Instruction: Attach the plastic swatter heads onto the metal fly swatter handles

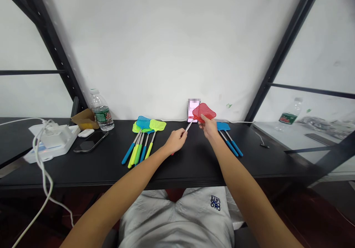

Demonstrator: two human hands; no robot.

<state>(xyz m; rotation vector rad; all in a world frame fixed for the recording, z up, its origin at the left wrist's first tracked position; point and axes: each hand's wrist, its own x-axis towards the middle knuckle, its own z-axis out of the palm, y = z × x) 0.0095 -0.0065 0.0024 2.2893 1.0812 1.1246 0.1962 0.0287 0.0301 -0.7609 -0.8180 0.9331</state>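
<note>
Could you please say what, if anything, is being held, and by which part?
A red fly swatter: the left hand grips it toward its handle end, the right hand its mesh head.

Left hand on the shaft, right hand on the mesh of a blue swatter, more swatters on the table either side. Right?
Not quite: the head view shows the held swatter is red. The left hand is on its shaft, the right hand on its mesh, and more swatters lie on the table either side.

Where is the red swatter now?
Right of centre in the head view, the red swatter is in the left hand and right hand, in front of the lit phone.
</note>
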